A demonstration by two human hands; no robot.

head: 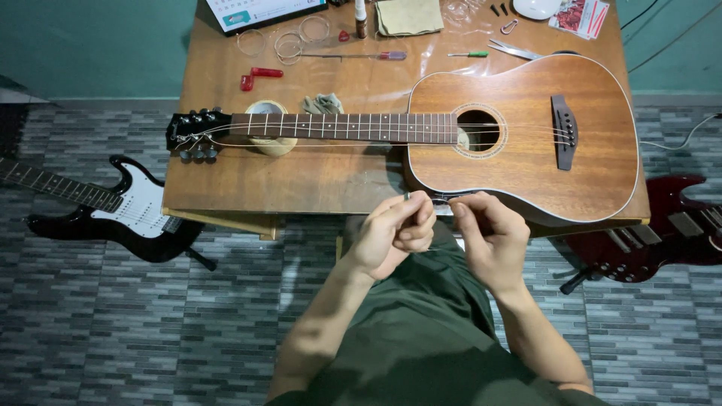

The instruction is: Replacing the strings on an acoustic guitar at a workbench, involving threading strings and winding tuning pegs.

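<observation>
A brown acoustic guitar lies flat on a wooden table, its neck pointing left and its headstock resting over a roll of tape. Loose strings hang off the headstock. Below the guitar body, at the table's near edge, my left hand and my right hand pinch a thin guitar string stretched between their fingertips. Both hands are held close together above my lap.
Coiled strings, a red-handled screwdriver, a green screwdriver, a red string winder, pliers and a cloth lie at the table's far side. A black electric guitar lies on the floor left, a red one right.
</observation>
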